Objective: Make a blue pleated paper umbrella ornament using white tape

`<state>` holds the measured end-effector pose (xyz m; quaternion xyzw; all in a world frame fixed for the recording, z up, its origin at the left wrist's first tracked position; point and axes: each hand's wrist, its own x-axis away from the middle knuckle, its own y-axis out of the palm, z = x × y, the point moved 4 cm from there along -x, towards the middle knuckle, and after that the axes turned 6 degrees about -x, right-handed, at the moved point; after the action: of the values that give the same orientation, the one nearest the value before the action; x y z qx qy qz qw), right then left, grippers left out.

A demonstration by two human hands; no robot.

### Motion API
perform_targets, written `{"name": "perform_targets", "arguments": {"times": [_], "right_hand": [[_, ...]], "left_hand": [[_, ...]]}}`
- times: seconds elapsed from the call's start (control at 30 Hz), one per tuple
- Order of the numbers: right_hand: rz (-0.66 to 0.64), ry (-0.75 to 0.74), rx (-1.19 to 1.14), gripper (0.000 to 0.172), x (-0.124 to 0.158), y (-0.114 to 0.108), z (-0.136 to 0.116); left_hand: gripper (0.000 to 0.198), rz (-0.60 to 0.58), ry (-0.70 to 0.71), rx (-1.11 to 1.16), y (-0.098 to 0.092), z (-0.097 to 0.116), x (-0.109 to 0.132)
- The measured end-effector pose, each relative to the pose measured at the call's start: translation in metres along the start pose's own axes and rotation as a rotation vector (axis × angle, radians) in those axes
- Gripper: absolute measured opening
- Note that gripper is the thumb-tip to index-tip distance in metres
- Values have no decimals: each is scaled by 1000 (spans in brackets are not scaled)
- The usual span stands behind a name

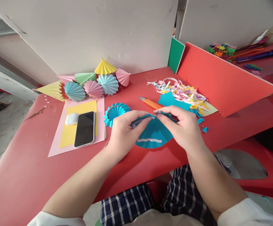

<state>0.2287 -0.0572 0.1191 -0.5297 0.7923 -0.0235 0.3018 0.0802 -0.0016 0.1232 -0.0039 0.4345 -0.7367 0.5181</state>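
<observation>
Between my two hands is a blue pleated paper fan [154, 133], its rounded edge toward me and a white strip [149, 141] across its lower part. My left hand [129, 127] pinches its upper edge with thumb and forefinger. From the other side, my right hand [181, 124] pinches the same edge, the fingertips of both hands nearly meeting. Just beyond my left hand lies a blue pleated paper ring [116, 113]. An orange utility knife [149, 103] rests on the table behind my fingertips, and a blue paper piece [171, 100] lies beyond my right hand.
Several folded paper umbrellas [94, 89] stand at the back left. A phone [85, 129] and a white case [72, 119] lie on yellow and pink sheets [56, 149]. Paper scraps [181, 89] are heaped at the back right, before a red board [223, 78]. Scissors [37, 112] lie far left.
</observation>
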Motion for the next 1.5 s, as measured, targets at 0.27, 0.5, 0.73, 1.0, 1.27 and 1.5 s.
{"name": "perform_targets", "arguments": {"times": [0.27, 0.5, 0.73, 1.0, 1.27, 1.5], "right_hand": [[-38, -38, 7, 13, 1, 3, -2], [-14, -22, 4, 13, 2, 3, -2], [-75, 63, -34, 8, -1, -1, 0], [-53, -95, -16, 5, 2, 7, -4], [-29, -132, 51, 6, 3, 5, -5], [-34, -133, 25, 9, 3, 5, -5]], "left_hand": [[10, -12, 31, 3, 2, 1, 1], [11, -21, 12, 5, 3, 2, 1], [11, 5, -51, 3, 1, -2, -1], [9, 52, -24, -72, 0, 1, 1], [12, -47, 2, -46, -2, 4, 1], [15, -30, 10, -41, -2, 6, 2]]}}
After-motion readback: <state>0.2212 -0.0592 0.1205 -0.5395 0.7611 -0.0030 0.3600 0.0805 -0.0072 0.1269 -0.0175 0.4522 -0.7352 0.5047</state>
